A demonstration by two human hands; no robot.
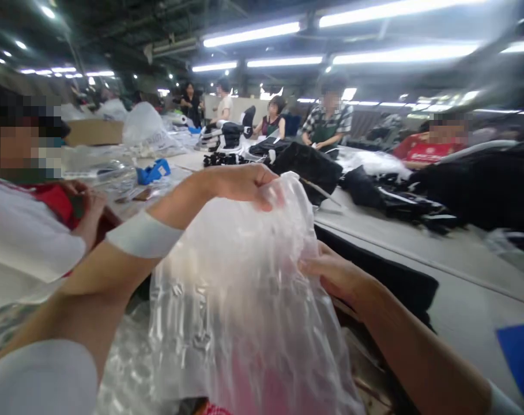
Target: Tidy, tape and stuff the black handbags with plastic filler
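Note:
A clear, wrinkled plastic bag [244,288] hangs upright in front of me, wide at the bottom. At its top edge, my left hand [251,185] is closed on the plastic, thumb and fingers pinching it. My right hand [331,268] grips the bag's right edge, lower down, with the thumb on the near side. Something pink shows faintly through the lower part of the bag. White bands circle my left forearm.
Black fabric [383,271] lies along the near edge of the pale table [473,288]. Further back are a blue object [153,172], more black garments and plastic bags. A person in white and red is close at the left; several people work across the table.

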